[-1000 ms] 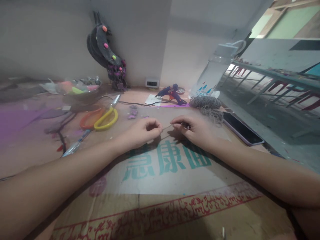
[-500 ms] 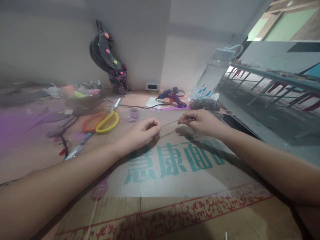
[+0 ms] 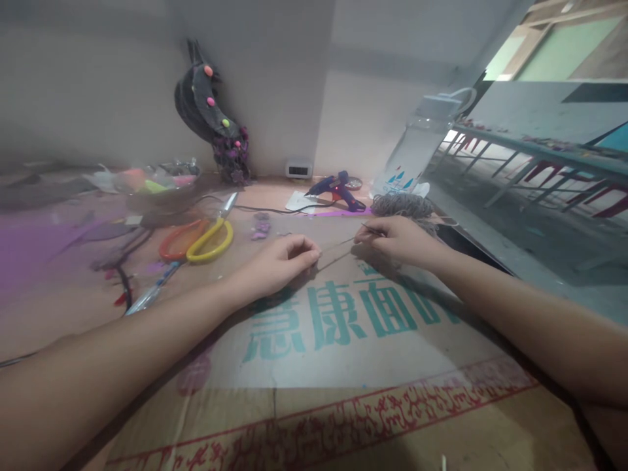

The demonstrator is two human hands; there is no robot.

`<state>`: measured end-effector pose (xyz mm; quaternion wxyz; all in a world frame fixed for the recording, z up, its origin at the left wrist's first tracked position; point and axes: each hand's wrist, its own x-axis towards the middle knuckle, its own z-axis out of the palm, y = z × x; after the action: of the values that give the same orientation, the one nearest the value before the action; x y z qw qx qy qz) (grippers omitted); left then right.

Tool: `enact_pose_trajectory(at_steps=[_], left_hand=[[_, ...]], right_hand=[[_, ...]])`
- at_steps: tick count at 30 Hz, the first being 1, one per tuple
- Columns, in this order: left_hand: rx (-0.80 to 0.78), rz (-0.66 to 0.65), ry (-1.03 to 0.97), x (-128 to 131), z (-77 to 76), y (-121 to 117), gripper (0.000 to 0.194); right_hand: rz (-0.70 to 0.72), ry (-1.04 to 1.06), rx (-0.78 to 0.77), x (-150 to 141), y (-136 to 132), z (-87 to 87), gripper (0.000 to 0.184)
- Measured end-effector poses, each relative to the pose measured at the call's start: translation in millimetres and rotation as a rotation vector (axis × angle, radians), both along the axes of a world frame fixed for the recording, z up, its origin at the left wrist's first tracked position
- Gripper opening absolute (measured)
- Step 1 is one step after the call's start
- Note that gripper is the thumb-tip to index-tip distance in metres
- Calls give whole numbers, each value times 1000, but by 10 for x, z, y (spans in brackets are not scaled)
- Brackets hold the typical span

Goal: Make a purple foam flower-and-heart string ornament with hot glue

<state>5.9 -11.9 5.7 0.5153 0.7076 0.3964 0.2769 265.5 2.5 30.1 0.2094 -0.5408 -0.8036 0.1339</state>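
My left hand [image 3: 279,261] rests on a flattened cardboard sheet [image 3: 343,366] with its fingers pinched on one end of a thin grey string [image 3: 338,244]. My right hand [image 3: 397,239] pinches the other end a little to the right, and the string runs taut between them just above the cardboard. Behind my right hand lies a loose bundle of the same grey string [image 3: 402,204].
Scissors with orange and yellow handles [image 3: 203,235] lie to the left. A blue glue gun [image 3: 336,186] with its cord sits at the back, near a clear plastic bottle [image 3: 417,154]. A dark phone [image 3: 458,239] is behind my right forearm. A black decorated ornament [image 3: 210,111] leans on the wall.
My right hand rose and moved right from the left one, drawing the string out taut, then eased slightly back. My left hand stayed in place.
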Motion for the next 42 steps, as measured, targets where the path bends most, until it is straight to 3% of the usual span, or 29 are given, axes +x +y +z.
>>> enact_pose_trajectory(at_steps=[7,21,30,42], left_hand=[[56,-7,57,-25,-26,27,31],[258,-67,168,-40,-11,16,25],[144,-49,94,-46,-80,55,40],[67,13,35,-16,-50,36,31]], right_hand=[[47,32,183,-71,15,-285,26],[67,15,235,-40,34,-306,24],[-14,53,343,-14,29,-317,24],[20,52,355,1,34,-333,22]])
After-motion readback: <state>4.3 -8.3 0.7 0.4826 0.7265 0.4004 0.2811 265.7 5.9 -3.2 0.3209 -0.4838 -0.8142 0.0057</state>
